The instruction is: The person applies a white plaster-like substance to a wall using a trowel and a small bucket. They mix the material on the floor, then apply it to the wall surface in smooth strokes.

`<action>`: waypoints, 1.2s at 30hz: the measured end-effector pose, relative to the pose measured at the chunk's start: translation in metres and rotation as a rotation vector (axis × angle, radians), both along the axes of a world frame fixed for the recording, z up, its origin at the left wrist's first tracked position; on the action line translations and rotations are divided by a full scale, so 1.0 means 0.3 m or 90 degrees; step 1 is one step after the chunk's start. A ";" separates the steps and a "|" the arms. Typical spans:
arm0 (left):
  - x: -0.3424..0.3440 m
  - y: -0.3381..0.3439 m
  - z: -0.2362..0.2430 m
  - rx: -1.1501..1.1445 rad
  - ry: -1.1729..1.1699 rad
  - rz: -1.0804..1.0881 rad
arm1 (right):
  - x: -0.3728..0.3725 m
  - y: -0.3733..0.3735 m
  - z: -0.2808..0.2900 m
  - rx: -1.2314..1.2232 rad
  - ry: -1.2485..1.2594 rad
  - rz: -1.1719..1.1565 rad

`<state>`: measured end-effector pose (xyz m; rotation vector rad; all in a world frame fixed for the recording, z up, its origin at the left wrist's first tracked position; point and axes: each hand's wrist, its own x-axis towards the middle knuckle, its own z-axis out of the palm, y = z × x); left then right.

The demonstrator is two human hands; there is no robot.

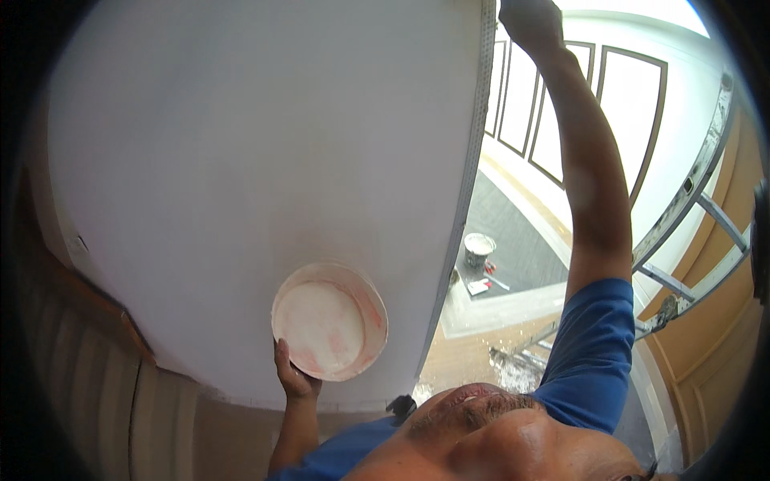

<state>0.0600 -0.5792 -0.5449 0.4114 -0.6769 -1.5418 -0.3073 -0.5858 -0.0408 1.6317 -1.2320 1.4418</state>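
Observation:
My left hand (297, 373) grips a round whitish plastic tub (369, 321) by its side; pale, pink-streaked material lines its inside. Behind the tub spreads a broad smooth white panel (241, 136), bordered on the right by a perforated metal edge strip (477, 128). My right arm is raised to the upper edge of the view, with my right hand (531, 24) closed beside the top of that strip. Whatever it holds, if anything, is hidden.
An aluminium ladder (731, 228) stands at the right beside tan panelling (706, 353). Beyond the panel, a white wall with dark-framed mouldings (634, 120) rises above grey floor (513, 224), where a bucket (479, 255) and small red-and-white items (480, 287) lie. Ribbed, brownish surfaces (120, 401) are at lower left.

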 end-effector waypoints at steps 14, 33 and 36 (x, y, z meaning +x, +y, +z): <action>-0.153 -0.008 0.023 -0.007 0.011 -0.112 | -0.043 -0.037 -0.490 -0.126 0.391 -0.195; -0.319 -0.218 0.031 -0.150 -0.234 -0.225 | -0.363 0.550 -1.693 -0.253 -0.980 0.078; -0.236 -0.259 0.049 -0.261 -0.361 -0.165 | -0.290 0.638 -1.830 -0.296 -1.049 -0.025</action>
